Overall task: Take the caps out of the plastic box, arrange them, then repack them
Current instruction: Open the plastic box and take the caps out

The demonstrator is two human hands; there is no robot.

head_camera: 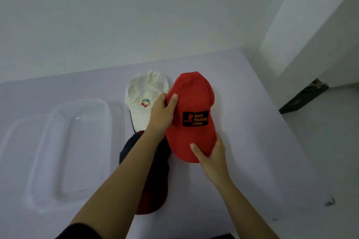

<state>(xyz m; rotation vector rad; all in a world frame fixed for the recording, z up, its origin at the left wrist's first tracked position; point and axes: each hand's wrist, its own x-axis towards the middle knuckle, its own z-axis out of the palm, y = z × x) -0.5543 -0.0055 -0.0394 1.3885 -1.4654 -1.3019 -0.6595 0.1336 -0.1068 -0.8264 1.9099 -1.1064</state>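
Worktop (252,122): clear plastic box (38,161) lies well left of both hands. Red cap (194,99) right of centre, long axis near-to-far, brim toward the person. Left hand (161,114) pinches the crown's left edge; right hand (213,155) grips the brim. Left arm nearer the box.

Both forearms reach forward: the left hand (162,111) grips the crown edge of a red fabric baseball cap (195,91), the right hand (213,154) pinches its brim, thumbs on top.
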